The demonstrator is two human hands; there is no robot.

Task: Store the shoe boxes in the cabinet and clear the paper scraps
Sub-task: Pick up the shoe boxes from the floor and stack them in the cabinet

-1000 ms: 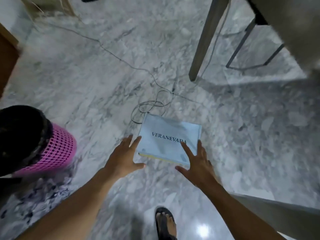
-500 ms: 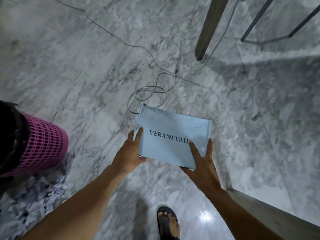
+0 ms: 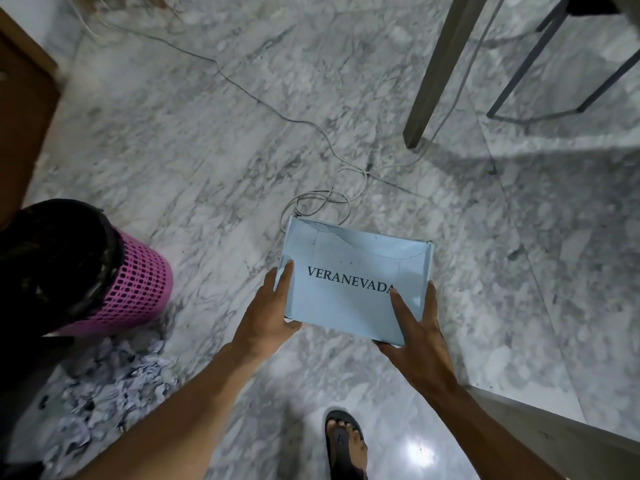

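Shoe box (image 3: 353, 289) gripped by left hand (image 3: 266, 313) and right hand (image 3: 415, 327), not stored; paper scraps (image 3: 114, 386) left of it uncleared.

I hold a pale blue shoe box (image 3: 356, 285) at centre frame, my left hand (image 3: 268, 313) gripping its left edge, my right hand (image 3: 414, 327) its lower right corner. A pink basket (image 3: 138, 289) stands at left, paper scraps (image 3: 114, 382) below it.
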